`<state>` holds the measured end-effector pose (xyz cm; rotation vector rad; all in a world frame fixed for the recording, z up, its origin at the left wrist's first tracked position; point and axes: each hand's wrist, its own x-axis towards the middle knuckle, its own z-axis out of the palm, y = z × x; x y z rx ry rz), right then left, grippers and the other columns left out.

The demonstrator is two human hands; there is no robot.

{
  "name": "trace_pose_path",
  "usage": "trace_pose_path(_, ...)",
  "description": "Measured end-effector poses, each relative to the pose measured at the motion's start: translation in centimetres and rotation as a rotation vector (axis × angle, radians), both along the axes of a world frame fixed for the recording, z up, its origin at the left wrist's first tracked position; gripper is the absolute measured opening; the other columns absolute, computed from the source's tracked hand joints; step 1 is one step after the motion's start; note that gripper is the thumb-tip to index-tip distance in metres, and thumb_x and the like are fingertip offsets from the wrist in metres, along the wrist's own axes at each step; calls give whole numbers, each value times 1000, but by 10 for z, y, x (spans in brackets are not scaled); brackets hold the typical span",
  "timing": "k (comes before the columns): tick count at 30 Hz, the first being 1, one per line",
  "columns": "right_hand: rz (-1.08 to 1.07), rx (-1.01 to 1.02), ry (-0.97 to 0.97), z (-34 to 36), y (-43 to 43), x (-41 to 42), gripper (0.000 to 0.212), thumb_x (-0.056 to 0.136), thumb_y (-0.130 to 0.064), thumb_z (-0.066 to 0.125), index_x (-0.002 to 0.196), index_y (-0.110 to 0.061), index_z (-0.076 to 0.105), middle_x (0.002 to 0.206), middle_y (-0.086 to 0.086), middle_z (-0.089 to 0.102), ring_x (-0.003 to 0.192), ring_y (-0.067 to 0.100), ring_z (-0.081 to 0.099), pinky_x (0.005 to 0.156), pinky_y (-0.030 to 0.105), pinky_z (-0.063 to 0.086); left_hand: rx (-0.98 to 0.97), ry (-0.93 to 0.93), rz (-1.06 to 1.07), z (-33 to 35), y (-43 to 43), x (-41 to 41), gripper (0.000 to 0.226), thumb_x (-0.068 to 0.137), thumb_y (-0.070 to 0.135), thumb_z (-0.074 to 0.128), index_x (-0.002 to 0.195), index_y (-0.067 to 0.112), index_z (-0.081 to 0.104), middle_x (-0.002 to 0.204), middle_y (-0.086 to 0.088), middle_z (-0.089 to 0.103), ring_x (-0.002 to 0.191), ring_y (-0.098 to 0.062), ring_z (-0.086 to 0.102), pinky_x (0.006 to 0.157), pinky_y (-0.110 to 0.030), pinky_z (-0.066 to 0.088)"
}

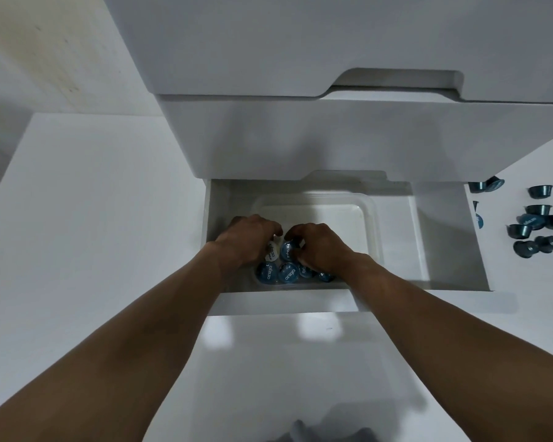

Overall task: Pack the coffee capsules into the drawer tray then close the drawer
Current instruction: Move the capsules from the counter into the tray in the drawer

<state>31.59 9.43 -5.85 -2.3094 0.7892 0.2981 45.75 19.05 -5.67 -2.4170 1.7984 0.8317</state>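
Two hands are down in the open drawer (444,237), working at the near-left corner of the clear tray (371,218) that sits inside it. The left hand (248,242) has its fingers curled down over a white-lidded capsule (272,252); whether its grip actually has the capsule, I cannot tell, the knuckles cover it. The right hand (321,250) closes its grip round a blue-lidded capsule (288,250) just beside the white one, thumb and fingers bent onto its rim. Nearer the drawer's front edge, a row of packed capsules (287,272) lies lid-up in the tray, touching one another, partly hidden under the right wrist. The far and right parts of the tray show bare plastic. Overhead, the upper drawer front (332,138) juts out over the back of the open drawer. Off to the right on the desk (524,282), well apart from the hands, sit the loose capsules (539,209), mostly lid-down, two half hidden behind the drawer's right wall.
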Motion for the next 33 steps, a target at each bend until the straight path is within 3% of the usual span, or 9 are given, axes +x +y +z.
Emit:
trace_pose_path(5,5,0,13,-1,1,2,34,86,-17,63,120,-12,62,116,9,66,100,26,64,87,30,50,4,-53,-35,3,2,-1,54,87,18,61,137,23,41,126,-8,60,115,-29,55,102,-40,43)
trace_pose_path(12,10,-4,-6,-2,4,3,32,86,-15,62,118,-10,64,114,10,67,98,27,64,86,33,51,50,-122,-77,4,3,-2,55,88,19,60,138,23,38,127,-7,58,125,-25,44,114,-48,19)
trace_pose_path(17,7,-4,-2,-3,5,2,31,87,-17,62,117,-9,63,112,11,68,98,28,64,87,34,52,34,-114,-60,6,4,-5,57,87,18,61,139,22,37,131,-5,56,127,-25,45,116,-50,16)
trace_pose_path(21,-8,-15,-7,0,3,-2,45,88,-20,64,130,-9,55,123,12,63,108,27,61,92,31,47,-55,-138,-52,17,9,-11,51,87,16,61,135,19,44,134,-6,54,125,-25,47,114,-48,25)
trace_pose_path(26,-56,-104,-41,11,-2,-16,44,92,-23,59,133,-12,52,134,11,55,122,27,53,103,35,43,-188,-175,60,36,19,-28,37,89,18,57,124,10,53,124,-13,58,112,-29,55,96,-42,48)
trace_pose_path(30,-56,-247,-101,29,1,-38,33,92,-24,56,121,-8,59,119,14,59,111,32,56,93,41,48,-241,-249,205,45,27,-55,30,91,19,53,118,5,55,114,-16,59,101,-31,57,84,-41,52)
trace_pose_path(33,-27,-335,-133,43,3,-58,31,91,-23,53,114,-4,60,113,17,58,107,36,54,87,42,49,-273,-355,200,54,34,-75,25,91,15,48,110,1,55,107,-19,59,94,-34,54,77,-40,48)
